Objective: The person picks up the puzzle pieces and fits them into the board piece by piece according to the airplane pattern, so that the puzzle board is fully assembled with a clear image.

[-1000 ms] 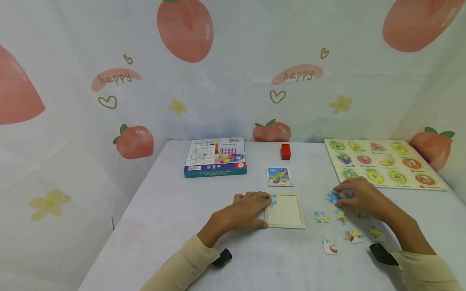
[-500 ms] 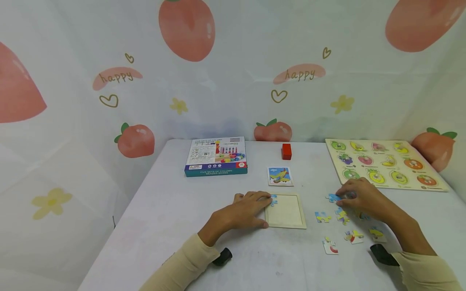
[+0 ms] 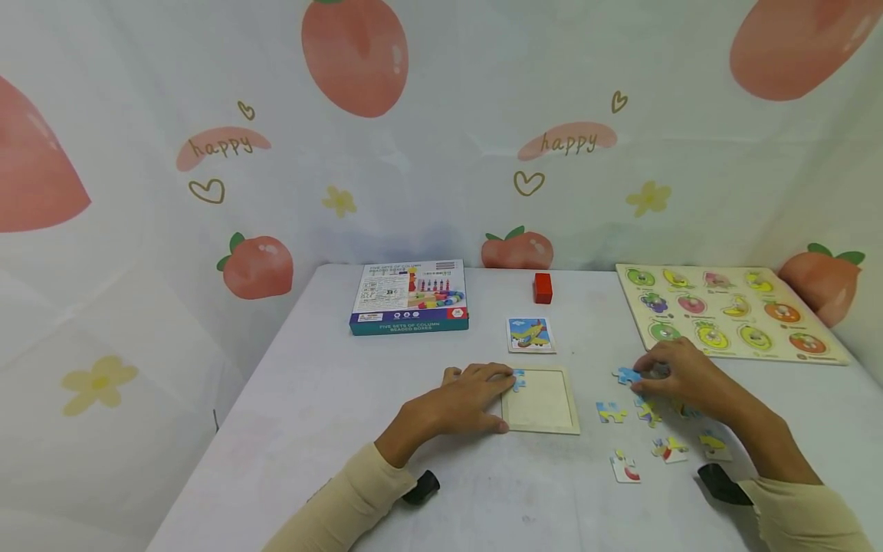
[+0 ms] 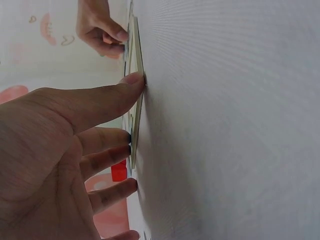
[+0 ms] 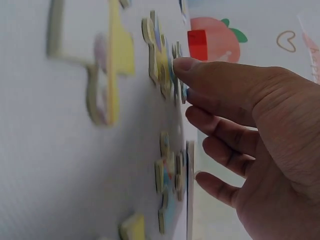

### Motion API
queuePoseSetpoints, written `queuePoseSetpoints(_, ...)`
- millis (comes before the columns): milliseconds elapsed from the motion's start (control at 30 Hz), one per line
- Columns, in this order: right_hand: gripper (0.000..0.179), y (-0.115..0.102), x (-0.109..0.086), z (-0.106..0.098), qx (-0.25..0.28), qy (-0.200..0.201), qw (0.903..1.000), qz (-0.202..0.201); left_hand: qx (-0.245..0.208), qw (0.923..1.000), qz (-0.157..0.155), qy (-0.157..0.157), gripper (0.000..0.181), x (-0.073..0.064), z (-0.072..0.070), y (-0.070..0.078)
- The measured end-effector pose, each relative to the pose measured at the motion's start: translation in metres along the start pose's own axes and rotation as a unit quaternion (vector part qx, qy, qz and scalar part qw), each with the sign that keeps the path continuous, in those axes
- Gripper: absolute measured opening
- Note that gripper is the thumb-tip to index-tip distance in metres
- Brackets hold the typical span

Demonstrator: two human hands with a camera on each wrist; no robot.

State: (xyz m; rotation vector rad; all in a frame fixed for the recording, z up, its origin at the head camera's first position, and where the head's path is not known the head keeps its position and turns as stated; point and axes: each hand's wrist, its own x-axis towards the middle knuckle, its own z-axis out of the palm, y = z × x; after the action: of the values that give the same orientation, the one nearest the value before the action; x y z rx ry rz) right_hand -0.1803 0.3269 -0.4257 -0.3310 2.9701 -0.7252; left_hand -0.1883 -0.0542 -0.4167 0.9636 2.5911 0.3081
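Note:
My left hand (image 3: 469,400) rests at the left side of a square wooden puzzle frame (image 3: 572,399). Its thumb touches the near left corner, and the fingertips lie by a blue jigsaw piece (image 3: 520,380) in the frame's far left corner. To the right, my right hand (image 3: 686,376) pinches another blue jigsaw piece (image 3: 626,376) between thumb and index finger, close over the table. In the right wrist view the thumb (image 5: 186,64) covers part of that piece. Several loose pieces lie around this hand, among them a blue-and-yellow piece (image 3: 611,412) and a red-and-white piece (image 3: 625,466).
Behind the frame lies a picture card of a yellow airplane (image 3: 530,335). Farther back are a red block (image 3: 542,288) and a flat boxed bead set (image 3: 409,299). A fruit puzzle board (image 3: 731,310) lies at the back right, just beyond my right hand.
The right hand and its blue piece have shifted very slightly, ending a touch to the left. The left hand has stayed at the frame.

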Motion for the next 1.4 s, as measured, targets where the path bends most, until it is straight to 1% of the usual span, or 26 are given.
queuePoseSetpoints(200, 0.035, -0.014, 0.002, 0.005, 0.002, 0.009, 0.9997, -0.023, 0.006, 1.0000, -0.001, -0.001, 0.079, -0.001, 0.000, 0.000)
queuePoseSetpoints(400, 0.030, -0.032, 0.011, 0.007, 0.013, 0.005, 0.9986, -0.052, 0.008, 1.0000, -0.002, -0.002, 0.079, -0.002, 0.000, 0.000)
queuePoseSetpoints(633, 0.028, -0.053, 0.024, 0.016, 0.021, -0.020, 0.9981, -0.054, 0.004, 1.0000, -0.001, -0.002, 0.078, -0.001, 0.000, 0.000)
queuePoseSetpoints(800, 0.026, -0.069, 0.032, 0.024, 0.017, -0.034, 0.9972, -0.065, 0.002, 1.0000, 0.001, -0.005, 0.078, -0.001, 0.001, 0.001)
queuePoseSetpoints(1033, 0.020, -0.088, 0.048, 0.036, 0.013, -0.041, 0.9945, -0.095, 0.000, 1.0000, 0.000, -0.005, 0.077, 0.000, 0.001, -0.001)
queuePoseSetpoints(1200, 0.018, -0.098, 0.056, 0.042, 0.020, -0.056, 0.9937, -0.095, -0.002, 1.0000, 0.003, -0.002, 0.077, 0.001, 0.001, -0.003)
queuePoseSetpoints(1400, 0.018, -0.104, 0.058, 0.045, 0.019, -0.061, 0.9934, -0.096, 0.005, 0.9999, 0.013, 0.003, 0.076, 0.001, 0.000, -0.003)
